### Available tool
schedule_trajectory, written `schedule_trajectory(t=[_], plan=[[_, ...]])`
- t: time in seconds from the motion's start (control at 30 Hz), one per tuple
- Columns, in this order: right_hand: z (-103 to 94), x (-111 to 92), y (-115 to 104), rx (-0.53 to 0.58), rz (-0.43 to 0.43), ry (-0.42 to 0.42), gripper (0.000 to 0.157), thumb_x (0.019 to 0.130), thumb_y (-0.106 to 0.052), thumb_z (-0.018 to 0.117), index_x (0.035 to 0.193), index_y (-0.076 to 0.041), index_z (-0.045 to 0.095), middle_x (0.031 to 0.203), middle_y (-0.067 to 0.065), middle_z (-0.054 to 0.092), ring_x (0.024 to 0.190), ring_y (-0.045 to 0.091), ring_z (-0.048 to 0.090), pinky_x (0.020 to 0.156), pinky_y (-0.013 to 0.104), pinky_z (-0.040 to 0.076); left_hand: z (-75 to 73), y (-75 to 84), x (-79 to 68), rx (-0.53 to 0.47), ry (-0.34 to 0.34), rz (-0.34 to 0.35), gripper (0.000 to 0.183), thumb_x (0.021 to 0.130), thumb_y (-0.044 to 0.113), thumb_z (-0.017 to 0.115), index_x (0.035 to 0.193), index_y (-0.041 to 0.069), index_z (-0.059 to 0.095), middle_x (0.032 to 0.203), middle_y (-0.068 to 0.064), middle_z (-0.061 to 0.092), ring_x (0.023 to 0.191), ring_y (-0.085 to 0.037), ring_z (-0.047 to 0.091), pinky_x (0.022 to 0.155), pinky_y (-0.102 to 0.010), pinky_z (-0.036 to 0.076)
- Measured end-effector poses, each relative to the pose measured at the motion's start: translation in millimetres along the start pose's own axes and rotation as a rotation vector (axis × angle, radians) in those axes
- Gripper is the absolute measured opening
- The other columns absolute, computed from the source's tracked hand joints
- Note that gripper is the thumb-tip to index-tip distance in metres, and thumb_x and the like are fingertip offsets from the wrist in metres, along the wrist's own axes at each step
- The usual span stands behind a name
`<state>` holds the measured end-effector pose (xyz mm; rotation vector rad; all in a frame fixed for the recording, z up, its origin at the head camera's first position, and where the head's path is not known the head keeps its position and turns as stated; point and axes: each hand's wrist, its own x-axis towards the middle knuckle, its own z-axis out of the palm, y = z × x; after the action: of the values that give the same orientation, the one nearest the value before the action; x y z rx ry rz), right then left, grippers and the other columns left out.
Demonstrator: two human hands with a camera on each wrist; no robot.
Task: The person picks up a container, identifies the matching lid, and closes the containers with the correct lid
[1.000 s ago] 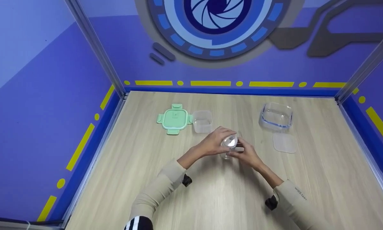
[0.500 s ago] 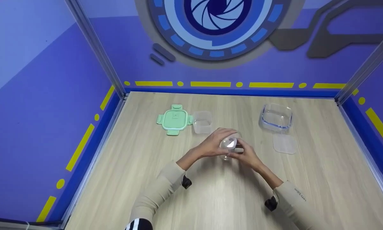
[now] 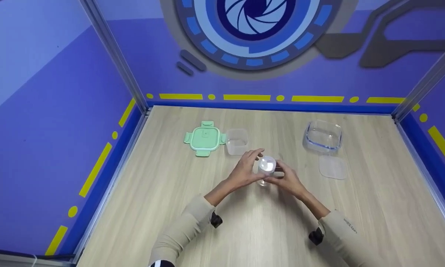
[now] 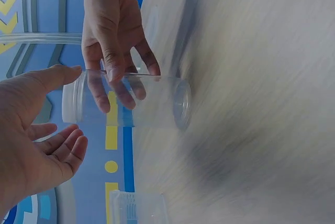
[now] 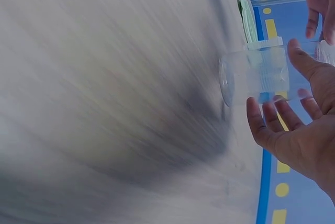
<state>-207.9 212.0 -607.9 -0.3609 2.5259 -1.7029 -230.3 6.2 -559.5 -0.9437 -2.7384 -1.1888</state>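
A clear cylindrical plastic jar (image 4: 157, 109) with a whitish screw lid (image 3: 267, 164) stands near the middle of the table. My right hand (image 3: 289, 181) holds the jar's body, thumb on the near side and fingers curled round the far side. The left hand (image 3: 244, 172) is at the lid with its fingers spread. In the left wrist view its thumb lies at the lid's edge, while the other fingers are loosely bent and apart from the lid. Through the clear wall, the right fingers (image 4: 125, 98) show behind the jar.
At the back left lie a green four-flap lid (image 3: 205, 138) and, beside it, a small translucent square container (image 3: 237, 142). A glass container (image 3: 323, 137) stands at the back right, a flat translucent lid (image 3: 332, 167) in front of it. Printed panels (image 3: 59, 122) enclose the table.
The left hand's fingers have come off the lid and spread away to the left. The right hand keeps its hold on the jar.
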Motion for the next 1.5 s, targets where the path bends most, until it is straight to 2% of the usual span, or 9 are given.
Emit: schedule_trajectory(t=[0.23, 0.33, 0.57, 0.73, 0.9, 1.0, 1.1, 1.3, 1.5], plan=[[3.6, 1, 6, -0.007, 0.001, -0.002, 0.066, 0.085, -0.010, 0.083, 0.142, 0.000, 0.052, 0.132, 0.022, 0.064, 0.124, 0.039, 0.061, 0.101, 0.053, 0.055, 5.6, 1.4, -0.2, 0.067, 0.058, 0.060, 0.070, 0.085, 0.026, 0.084, 0.143, 0.001, 0.052, 0.127, -0.011, 0.065, 0.119, -0.024, 0.060, 0.104, -0.036, 0.051], [3.9, 2, 5, -0.012, 0.003, -0.005, 0.065, 0.086, -0.011, 0.082, 0.142, 0.000, 0.052, 0.131, 0.022, 0.064, 0.124, 0.039, 0.061, 0.101, 0.053, 0.055, 4.5, 0.5, 0.6, 0.067, 0.053, 0.063, 0.068, 0.086, 0.026, 0.083, 0.142, 0.001, 0.054, 0.126, -0.011, 0.066, 0.119, -0.024, 0.060, 0.103, -0.035, 0.052], [3.6, 3, 4, -0.012, 0.002, -0.002, 0.068, 0.085, -0.014, 0.084, 0.144, -0.002, 0.052, 0.134, 0.021, 0.063, 0.125, 0.039, 0.061, 0.101, 0.056, 0.054, -2.4, -2.5, 7.0, 0.027, -0.034, 0.096, 0.068, 0.085, 0.015, 0.082, 0.144, 0.000, 0.051, 0.131, -0.014, 0.065, 0.122, -0.027, 0.058, 0.106, -0.038, 0.049], [3.4, 3, 3, -0.013, -0.012, 0.005, 0.066, 0.085, -0.012, 0.083, 0.142, -0.001, 0.053, 0.132, 0.023, 0.064, 0.124, 0.041, 0.061, 0.099, 0.056, 0.055, -7.1, -3.7, 11.3, 0.059, -0.086, 0.139, 0.068, 0.085, 0.016, 0.080, 0.145, 0.002, 0.051, 0.134, -0.014, 0.064, 0.122, -0.028, 0.057, 0.106, -0.039, 0.047], [3.3, 4, 2, 0.000, 0.000, 0.005, 0.066, 0.084, -0.011, 0.084, 0.142, -0.001, 0.053, 0.132, 0.023, 0.064, 0.125, 0.040, 0.060, 0.101, 0.056, 0.054, -8.0, -5.6, 12.3, 0.069, -0.117, 0.165, 0.069, 0.085, 0.016, 0.078, 0.147, 0.002, 0.049, 0.141, -0.014, 0.061, 0.129, -0.029, 0.054, 0.112, -0.043, 0.043], [3.1, 4, 3, 0.006, 0.008, 0.003, 0.066, 0.085, -0.010, 0.083, 0.142, 0.000, 0.052, 0.132, 0.023, 0.064, 0.125, 0.039, 0.060, 0.102, 0.055, 0.054, -8.2, -4.5, 10.9, 0.077, -0.115, 0.145, 0.070, 0.087, 0.021, 0.079, 0.148, 0.004, 0.048, 0.143, -0.013, 0.059, 0.132, -0.028, 0.053, 0.114, -0.044, 0.041], [2.6, 4, 3, 0.006, 0.013, -0.001, 0.066, 0.086, -0.010, 0.082, 0.143, -0.001, 0.051, 0.132, 0.023, 0.064, 0.125, 0.038, 0.060, 0.102, 0.053, 0.054, -8.1, -1.5, 8.4, 0.082, -0.078, 0.097, 0.070, 0.086, 0.026, 0.082, 0.146, 0.006, 0.051, 0.140, -0.011, 0.058, 0.130, -0.026, 0.053, 0.113, -0.041, 0.043], [2.5, 3, 3, 0.014, 0.013, 0.010, 0.065, 0.085, -0.011, 0.083, 0.142, -0.002, 0.053, 0.131, 0.022, 0.065, 0.123, 0.039, 0.061, 0.098, 0.054, 0.056, -4.3, 6.4, 2.9, 0.093, 0.011, -0.004, 0.064, 0.085, 0.031, 0.084, 0.138, 0.005, 0.058, 0.129, -0.010, 0.061, 0.121, -0.022, 0.058, 0.104, -0.035, 0.051], [4.7, 1, 2, 0.013, 0.015, 0.006, 0.065, 0.086, -0.013, 0.083, 0.142, -0.001, 0.053, 0.130, 0.022, 0.065, 0.122, 0.037, 0.062, 0.098, 0.052, 0.057, 1.0, 9.8, 1.1, 0.080, 0.047, -0.058, 0.060, 0.083, 0.030, 0.085, 0.131, 0.001, 0.064, 0.123, -0.011, 0.065, 0.114, -0.023, 0.061, 0.099, -0.036, 0.053]])
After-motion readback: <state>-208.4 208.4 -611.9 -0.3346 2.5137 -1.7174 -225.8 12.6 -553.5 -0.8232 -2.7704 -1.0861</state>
